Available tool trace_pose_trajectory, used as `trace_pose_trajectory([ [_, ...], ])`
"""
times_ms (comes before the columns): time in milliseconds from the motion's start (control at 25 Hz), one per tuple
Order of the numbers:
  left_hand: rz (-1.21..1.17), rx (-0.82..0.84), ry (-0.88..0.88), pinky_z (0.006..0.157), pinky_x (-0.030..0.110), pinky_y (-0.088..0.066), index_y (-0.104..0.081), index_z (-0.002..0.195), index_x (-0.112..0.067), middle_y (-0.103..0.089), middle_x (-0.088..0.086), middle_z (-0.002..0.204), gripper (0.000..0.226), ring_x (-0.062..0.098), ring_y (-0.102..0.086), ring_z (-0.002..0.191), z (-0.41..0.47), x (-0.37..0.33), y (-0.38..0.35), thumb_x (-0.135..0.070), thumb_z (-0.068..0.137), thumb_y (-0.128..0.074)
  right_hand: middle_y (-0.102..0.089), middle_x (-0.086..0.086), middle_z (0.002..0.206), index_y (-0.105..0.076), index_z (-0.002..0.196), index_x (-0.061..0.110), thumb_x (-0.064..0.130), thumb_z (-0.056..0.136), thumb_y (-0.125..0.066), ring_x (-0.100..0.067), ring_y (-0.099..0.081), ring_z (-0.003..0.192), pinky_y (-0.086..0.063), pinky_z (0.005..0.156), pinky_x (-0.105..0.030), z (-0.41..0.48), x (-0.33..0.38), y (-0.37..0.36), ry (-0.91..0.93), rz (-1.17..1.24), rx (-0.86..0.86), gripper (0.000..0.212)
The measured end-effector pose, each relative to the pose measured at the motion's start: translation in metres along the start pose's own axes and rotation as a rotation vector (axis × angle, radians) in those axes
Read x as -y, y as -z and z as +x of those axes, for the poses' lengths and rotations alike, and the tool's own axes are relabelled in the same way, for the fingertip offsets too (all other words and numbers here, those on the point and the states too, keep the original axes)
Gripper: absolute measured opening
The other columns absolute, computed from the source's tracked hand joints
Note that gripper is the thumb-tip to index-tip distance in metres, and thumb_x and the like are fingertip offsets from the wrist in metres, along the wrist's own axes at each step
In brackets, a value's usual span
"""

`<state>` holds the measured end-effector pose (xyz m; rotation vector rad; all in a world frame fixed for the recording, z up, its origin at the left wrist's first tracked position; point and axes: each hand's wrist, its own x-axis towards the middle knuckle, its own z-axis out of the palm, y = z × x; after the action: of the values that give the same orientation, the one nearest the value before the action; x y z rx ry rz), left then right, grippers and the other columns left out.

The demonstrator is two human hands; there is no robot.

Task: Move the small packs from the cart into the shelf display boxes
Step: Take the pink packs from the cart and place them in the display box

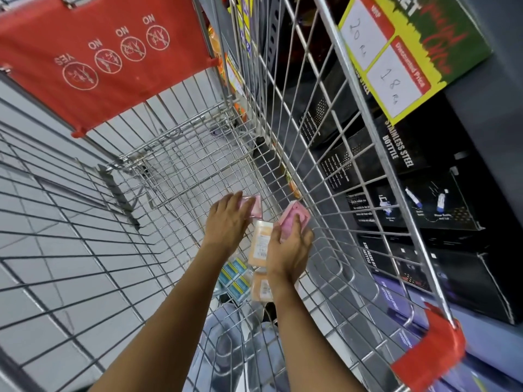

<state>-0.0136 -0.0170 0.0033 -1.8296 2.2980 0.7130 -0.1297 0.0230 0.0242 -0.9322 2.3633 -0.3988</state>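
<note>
Both my arms reach down into a wire shopping cart (181, 171). My left hand (227, 219) rests on a pink small pack (254, 206) lying on the cart floor, fingers curled over it. My right hand (288, 250) grips another pink pack (294, 219), lifted a little near the cart's right wall. Between the hands lies an orange pack (260, 244), with a second orange pack (261, 290) nearer me. Teal and white small packs (236, 278) lie beside them, under my left forearm.
The cart's red child-seat flap (102, 58) stands at the far end. Right of the cart, shelves hold black stainless steel bottle boxes (402, 176) and a yellow price tag (387, 66). Grey tiled floor (42, 250) shows on the left. A red corner bumper (435, 349) caps the cart's near right corner.
</note>
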Motion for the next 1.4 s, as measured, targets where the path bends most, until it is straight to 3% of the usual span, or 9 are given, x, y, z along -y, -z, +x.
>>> trace_pose_trajectory([
  [120,-0.022,-0.058,0.058,0.092,0.049,-0.041,-0.038,0.135,-0.012,-0.049,0.022,0.129,0.049,0.038,-0.046,0.116,-0.002,0.005,0.000,-0.033,0.092,-0.050,-0.044,-0.017,0.137,-0.048,0.131,0.017,0.022,0.085,-0.063,-0.030,-0.050,0.109,-0.055,0.076,-0.043,-0.007,-0.002,0.001,0.125,0.004,-0.026,0.049],
  [280,-0.061,-0.109,0.265,0.074,0.045,-0.048,-0.038,0.132,-0.007,-0.053,0.024,0.114,0.049,0.037,-0.055,0.095,-0.015,0.000,-0.006,-0.034,0.092,-0.050,-0.041,-0.019,0.141,-0.051,0.129,0.017,0.016,0.082,-0.067,-0.034,-0.048,0.116,-0.054,0.080,-0.049,-0.013,-0.012,0.000,0.324,-0.078,-0.004,0.050],
  [440,-0.069,-0.106,0.272,0.076,0.046,-0.049,-0.031,0.138,-0.008,-0.053,0.028,0.119,0.058,0.039,-0.057,0.095,-0.024,-0.001,-0.019,-0.026,0.089,-0.057,-0.038,-0.022,0.142,-0.050,0.131,0.019,0.020,0.084,-0.065,-0.037,-0.048,0.116,-0.056,0.076,-0.048,-0.016,-0.020,0.000,0.408,-0.135,-0.001,0.049],
  [560,-0.145,-0.138,0.303,0.074,0.044,-0.049,-0.032,0.138,-0.010,-0.056,0.026,0.112,0.062,0.038,-0.056,0.092,-0.025,-0.003,-0.014,-0.029,0.087,-0.061,-0.043,-0.022,0.136,-0.042,0.135,0.015,0.025,0.087,-0.062,-0.036,-0.054,0.110,-0.057,0.073,-0.047,-0.017,-0.020,0.002,0.373,-0.128,0.023,0.053],
  [760,-0.364,-0.320,0.339,0.071,0.044,-0.052,-0.032,0.139,-0.014,-0.052,0.025,0.112,0.063,0.037,-0.051,0.097,-0.033,-0.016,0.014,-0.039,0.087,-0.058,-0.045,-0.017,0.137,-0.042,0.135,0.016,0.030,0.087,-0.060,-0.033,-0.051,0.114,-0.053,0.084,-0.046,-0.023,-0.001,0.016,0.360,-0.098,0.009,0.053],
  [920,-0.565,-0.508,0.387,0.077,0.033,-0.043,-0.035,0.139,-0.013,-0.047,0.015,0.106,0.069,0.025,-0.044,0.094,-0.050,-0.035,0.067,-0.045,0.084,-0.061,-0.044,-0.014,0.138,-0.042,0.135,0.017,0.031,0.087,-0.059,-0.033,-0.054,0.111,-0.054,0.081,-0.046,-0.043,0.030,0.052,0.417,-0.075,-0.028,0.052],
  [1080,-0.660,-0.673,0.342,0.073,0.033,-0.041,-0.043,0.131,-0.015,-0.038,0.003,0.095,0.064,0.021,-0.042,0.086,-0.073,-0.057,0.143,-0.046,0.079,-0.064,-0.053,-0.014,0.129,-0.051,0.129,0.013,0.026,0.082,-0.066,-0.032,-0.058,0.103,-0.053,0.075,-0.039,-0.068,0.070,0.113,0.522,-0.024,-0.165,0.050],
  [1240,-0.754,-0.790,0.272,0.074,0.030,-0.037,-0.046,0.129,-0.014,-0.045,0.014,0.098,0.067,0.021,-0.041,0.086,-0.089,-0.079,0.201,-0.052,0.074,-0.058,-0.056,-0.015,0.125,-0.054,0.124,0.012,0.025,0.080,-0.067,-0.034,-0.061,0.098,-0.056,0.072,-0.040,-0.083,0.104,0.165,0.577,0.027,-0.261,0.047],
  [1400,-0.775,-0.854,0.087,0.080,0.029,-0.035,-0.046,0.130,-0.010,-0.047,0.017,0.099,0.062,0.026,-0.043,0.092,-0.097,-0.114,0.261,-0.037,0.078,-0.065,-0.060,-0.017,0.117,-0.060,0.115,0.009,0.019,0.075,-0.070,-0.034,-0.061,0.099,-0.055,0.074,-0.039,-0.089,0.131,0.228,0.675,0.074,-0.436,0.042],
])
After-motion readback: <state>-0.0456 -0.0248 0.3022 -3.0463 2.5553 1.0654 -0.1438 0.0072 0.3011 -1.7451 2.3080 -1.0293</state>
